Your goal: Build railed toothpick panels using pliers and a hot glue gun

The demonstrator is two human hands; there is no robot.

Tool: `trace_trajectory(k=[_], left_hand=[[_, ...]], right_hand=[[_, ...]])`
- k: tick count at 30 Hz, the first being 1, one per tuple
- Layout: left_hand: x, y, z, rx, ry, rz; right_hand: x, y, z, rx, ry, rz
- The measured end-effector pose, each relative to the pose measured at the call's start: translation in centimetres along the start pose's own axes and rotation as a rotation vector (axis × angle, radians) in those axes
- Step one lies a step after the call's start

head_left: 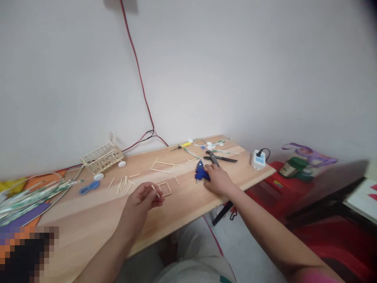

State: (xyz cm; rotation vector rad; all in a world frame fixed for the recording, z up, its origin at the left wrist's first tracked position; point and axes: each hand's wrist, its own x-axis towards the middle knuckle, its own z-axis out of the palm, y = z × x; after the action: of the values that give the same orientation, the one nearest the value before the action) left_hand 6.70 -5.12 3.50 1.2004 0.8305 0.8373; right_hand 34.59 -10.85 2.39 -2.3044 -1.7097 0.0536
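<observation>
My left hand (146, 196) pinches a short thin wooden stick (155, 191) above the table's front part. Right beside those fingers lies a small square frame of sticks (169, 188). A larger stick frame (162, 171) rests behind it, with loose sticks (121, 184) to the left. My right hand (218, 179) is closed around the handle of a blue glue gun (200, 171), which is at the tabletop with its nozzle end partly visible. Just behind that hand are pliers (226, 159) with dark handles.
A wooden stick structure (101, 159) stands at the back left, near white caps (99, 177) and blue caps (84, 190). A yellow-handled tool (185, 145) lies by the wall. A white power socket box (258, 160) sits at the right end, beyond which are red stools (266, 188).
</observation>
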Motion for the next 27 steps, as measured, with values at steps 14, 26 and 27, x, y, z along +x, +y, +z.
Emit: trace_trajectory(k=[14, 26, 27], left_hand=[[-2.9, -0.6, 2.8, 0.205, 0.198, 0.219], [-2.1, 1.1, 0.9, -0.225, 0.033, 0.149], [-2.3, 1.2, 0.8, -0.282, 0.032, 0.154]], right_hand=[[-7.1, -4.2, -1.9, 0.917, -0.039, -0.343], [-5.9, -5.6, -0.3, 0.91, -0.184, -0.335], [-5.8, -5.7, -0.1, 0.918, -0.19, -0.315]])
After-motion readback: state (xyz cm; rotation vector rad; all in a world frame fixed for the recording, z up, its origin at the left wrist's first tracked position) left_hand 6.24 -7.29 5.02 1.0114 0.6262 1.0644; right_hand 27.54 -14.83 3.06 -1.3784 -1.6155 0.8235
